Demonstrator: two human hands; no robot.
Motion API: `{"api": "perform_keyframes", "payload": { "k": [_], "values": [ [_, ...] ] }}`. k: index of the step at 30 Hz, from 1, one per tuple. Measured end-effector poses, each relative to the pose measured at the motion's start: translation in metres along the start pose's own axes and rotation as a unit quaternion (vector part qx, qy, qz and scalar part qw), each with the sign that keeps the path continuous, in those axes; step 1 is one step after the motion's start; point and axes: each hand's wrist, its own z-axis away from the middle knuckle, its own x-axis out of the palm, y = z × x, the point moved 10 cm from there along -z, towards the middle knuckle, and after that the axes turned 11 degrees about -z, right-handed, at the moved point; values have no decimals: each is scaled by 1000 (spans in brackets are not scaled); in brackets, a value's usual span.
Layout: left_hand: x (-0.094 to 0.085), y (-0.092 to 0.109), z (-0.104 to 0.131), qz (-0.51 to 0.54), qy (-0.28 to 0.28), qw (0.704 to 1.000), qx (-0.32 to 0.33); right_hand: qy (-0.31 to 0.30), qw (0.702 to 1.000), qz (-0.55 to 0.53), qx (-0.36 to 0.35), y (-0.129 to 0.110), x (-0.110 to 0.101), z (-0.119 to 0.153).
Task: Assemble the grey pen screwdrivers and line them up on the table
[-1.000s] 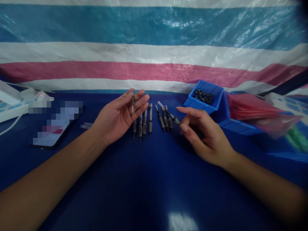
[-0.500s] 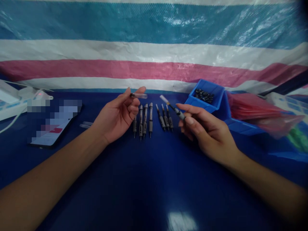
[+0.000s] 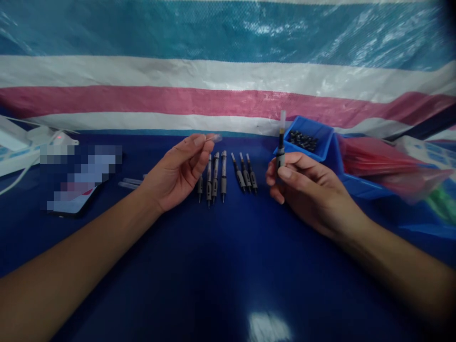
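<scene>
The right hand [image 3: 309,192] is holding a pen body [image 3: 280,154] by its grey grip, nearly upright, with thumb and fingers closed low around it; this is apparently leaving its clear upper end exposed. The left hand [image 3: 181,166] is pinching a clear tube [image 3: 216,138] between thumb and fingertips, its tip poking out; the fingers are hiding the rest. The hands are staying well apart.

Between them, four pens [image 3: 214,187] and three bodies [image 3: 247,178] are lying in separate rows, points toward the person, perhaps for sorting and easy pickup. More tubes [image 3: 130,182] are resting by the left forearm.

The dark blue bench [image 3: 213,270] is reflecting a light. A phone [image 3: 80,190] and power strip [image 3: 21,154] are sitting left; a bin [image 3: 326,145] of black parts and red bags [image 3: 377,164] are standing right. A striped sheet [image 3: 213,102] is hanging behind.
</scene>
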Motion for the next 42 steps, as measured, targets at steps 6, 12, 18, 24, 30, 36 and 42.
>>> {"api": "perform_keyframes", "payload": {
  "k": [6, 12, 18, 24, 30, 36, 42],
  "values": [
    [0, -1, -2, 2, -6, 1000, 1, 56, 988, -97, 106, 11, -4, -1],
    [5, -2, 2, 8, -27, 1000, -1, 15, 986, -72, 147, 17, 1, 0],
    [3, -2, 0, -1, -19, 1000, -2, 65, 984, -83, 145, 18, -7, 0],
    [2, 2, 1, 28, 0, 1000, -8, 77, 988, -94, 97, 15, -12, -2],
    [2, -3, 4, 37, 10, 998, -48, 56, 991, -75, 96, 16, -11, -1],
    [0, -2, 5, 27, 23, 998, -58, 28, 987, -86, 133, 18, -1, -2],
    [-3, -3, 5, 9, 18, 998, -57, 46, 983, -107, 143, 19, -7, -5]
  ]
}}
